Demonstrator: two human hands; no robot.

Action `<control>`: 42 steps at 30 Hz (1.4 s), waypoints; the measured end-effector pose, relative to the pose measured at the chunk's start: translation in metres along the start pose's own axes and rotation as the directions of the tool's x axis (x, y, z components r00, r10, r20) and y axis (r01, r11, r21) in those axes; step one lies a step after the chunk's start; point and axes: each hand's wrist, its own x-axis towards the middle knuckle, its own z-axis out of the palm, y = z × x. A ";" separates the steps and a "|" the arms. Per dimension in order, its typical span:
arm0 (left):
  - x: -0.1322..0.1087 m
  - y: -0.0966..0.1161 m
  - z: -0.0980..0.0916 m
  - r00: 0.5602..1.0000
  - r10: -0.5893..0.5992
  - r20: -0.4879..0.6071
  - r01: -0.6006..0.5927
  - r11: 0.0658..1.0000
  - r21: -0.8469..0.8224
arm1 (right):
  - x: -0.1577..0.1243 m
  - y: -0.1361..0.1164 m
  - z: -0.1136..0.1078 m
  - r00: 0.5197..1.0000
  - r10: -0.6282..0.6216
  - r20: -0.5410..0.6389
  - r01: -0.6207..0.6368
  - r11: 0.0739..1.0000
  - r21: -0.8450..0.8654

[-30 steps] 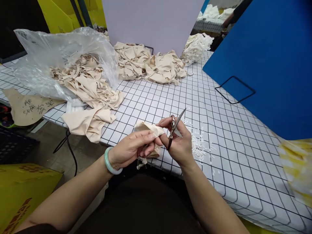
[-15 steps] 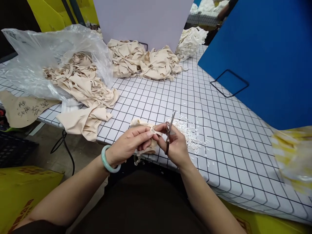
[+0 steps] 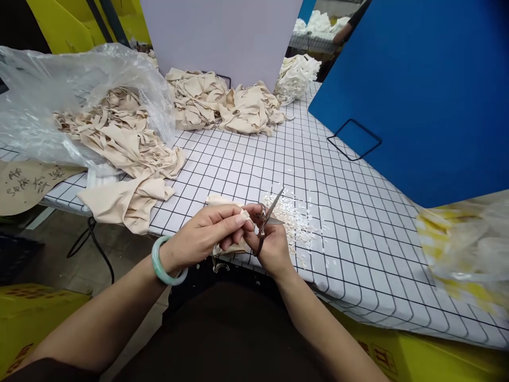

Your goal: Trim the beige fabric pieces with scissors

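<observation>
My left hand (image 3: 210,231), with a pale green bangle (image 3: 162,265) at its wrist, pinches the edge of a beige fabric piece (image 3: 222,200). Part of that fabric lies on the table edge behind and below my fingers. My right hand (image 3: 274,246) holds a pair of scissors (image 3: 272,206), their blades parted and pointing up and away to the right. The fingertips of both hands meet at the fabric edge, where the right thumb and forefinger are partly hidden. Small white clippings (image 3: 296,217) lie scattered on the table just beyond the scissors.
A clear plastic bag (image 3: 40,79) spills beige fabric pieces (image 3: 127,138) at the left. More beige pieces (image 3: 250,109) are heaped against a lilac board (image 3: 222,37). A blue board (image 3: 405,106) stands at the right, near a yellow checked bag (image 3: 433,244). Grid-patterned cloth (image 3: 358,228) covers the table.
The view has shifted a little to the right, so things appear further left. The scissors have tilted more to the right and their blades are wider apart. Both hands stay together at the fabric.
</observation>
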 end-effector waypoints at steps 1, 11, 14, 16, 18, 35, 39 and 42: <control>-0.001 0.000 0.000 1.000 -0.011 0.001 0.011 1.000 0.007 | 0.002 -0.001 0.000 1.000 -0.031 -0.001 0.031 1.000 -0.008; -0.013 0.025 -0.017 0.923 0.328 -0.200 -0.169 0.814 0.555 | 0.032 -0.005 0.054 0.991 0.123 0.043 -0.130 0.963 0.236; -0.008 0.019 -0.027 0.919 0.339 -0.200 -0.221 0.864 0.452 | 0.037 -0.011 0.068 0.988 0.147 0.055 -0.156 0.949 0.274; -0.003 0.014 -0.034 0.935 0.286 -0.210 -0.224 0.935 0.274 | 0.040 -0.013 0.074 0.983 0.169 0.074 -0.183 0.936 0.299; 0.003 0.010 -0.039 0.935 0.222 -0.276 -0.208 0.975 0.078 | 0.043 -0.013 0.076 0.979 0.185 0.088 -0.204 0.926 0.316; 0.032 -0.012 -0.024 0.912 0.142 -0.385 -0.216 0.964 -0.154 | 0.036 0.020 0.041 0.991 0.130 0.021 -0.132 0.982 0.137; 0.029 -0.014 -0.021 0.929 0.226 -0.294 -0.246 0.969 -0.032 | 0.036 0.017 0.034 0.997 0.053 -0.049 -0.046 0.988 0.144; 0.025 -0.012 -0.019 0.936 0.268 -0.227 -0.251 0.963 0.101 | 0.037 0.016 0.038 0.997 0.068 -0.029 -0.059 0.971 0.234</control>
